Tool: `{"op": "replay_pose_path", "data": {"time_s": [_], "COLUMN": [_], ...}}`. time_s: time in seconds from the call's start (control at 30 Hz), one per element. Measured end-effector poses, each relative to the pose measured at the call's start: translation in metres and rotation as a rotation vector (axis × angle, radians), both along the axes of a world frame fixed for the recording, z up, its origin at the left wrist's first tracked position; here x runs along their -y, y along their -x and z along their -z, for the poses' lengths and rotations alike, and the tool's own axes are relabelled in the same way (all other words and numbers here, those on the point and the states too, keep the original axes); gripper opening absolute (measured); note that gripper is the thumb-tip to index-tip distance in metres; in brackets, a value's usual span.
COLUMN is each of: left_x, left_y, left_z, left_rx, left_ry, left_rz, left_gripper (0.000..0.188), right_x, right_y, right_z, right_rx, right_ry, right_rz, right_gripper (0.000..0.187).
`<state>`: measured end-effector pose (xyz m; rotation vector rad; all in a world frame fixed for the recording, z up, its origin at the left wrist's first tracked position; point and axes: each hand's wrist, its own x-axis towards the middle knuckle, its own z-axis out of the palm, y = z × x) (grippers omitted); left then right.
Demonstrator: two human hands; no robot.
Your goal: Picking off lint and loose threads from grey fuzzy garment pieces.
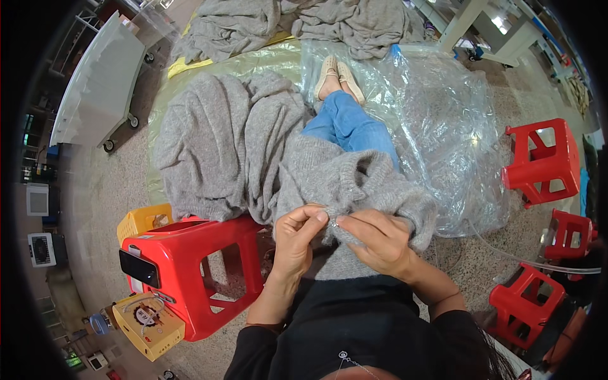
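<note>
Clear plastic sheeting (pixel 449 126) spreads over the floor beyond the lap, and a broad heap of grey knitwear (pixel 202 139) lies to the left of the legs. Over the lap, within reach of both hands, sits a grey knit garment (pixel 310 174), bunched into folds and loops. It looks light, soft and floppy, fuzzy rather than slippery; the loose knit would probably stretch or snag under a hard pull (the ribbed parts seem a little firmer). A gathered double layer beside the spot being worked looks the best place to take hold. The red stool (pixel 174 244) stands left of the left forearm, with a dark phone (pixel 139 268) on it.

The left hand (pixel 293 244) and right hand (pixel 383 239) are near each other at the garment's near edge, thumbs and forefingers apparently pinched on the knit, most of the cloth lying beyond them and to the right. Smallest is a shiny fleck (pixel 334 222) between the fingertips, too small to identify.
</note>
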<state>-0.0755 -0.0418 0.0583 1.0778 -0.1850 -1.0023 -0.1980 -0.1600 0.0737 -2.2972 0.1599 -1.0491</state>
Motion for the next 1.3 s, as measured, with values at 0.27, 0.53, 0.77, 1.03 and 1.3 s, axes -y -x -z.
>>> {"op": "replay_pose_path", "data": {"time_s": [0.27,0.53,0.77,1.03,1.3], "left_x": [-0.001,-0.002,-0.003,-0.006,-0.007], "left_y": [0.005,0.009,0.001,-0.002,0.001], "left_z": [0.0,0.006,0.0,0.002,0.006], "left_rx": [-0.005,0.279,0.289,0.131,0.495], "left_ry": [-0.006,-0.066,-0.079,-0.106,-0.066], "left_rz": [-0.037,-0.104,-0.026,-0.003,0.006], "left_gripper": [0.01,0.017,0.018,0.019,0.018], "right_x": [0.0,-0.007,0.002,0.012,0.029], "right_y": [0.0,-0.004,-0.008,-0.009,-0.012], "right_z": [0.008,0.011,0.01,0.011,0.005], "right_rx": [-0.044,-0.106,-0.088,-0.041,-0.304], "right_ry": [0.264,0.291,0.409,0.414,-0.258], "right_rz": [0.116,0.106,0.144,-0.004,-0.267], "right_gripper": [0.023,0.02,0.017,0.023,0.031]}}
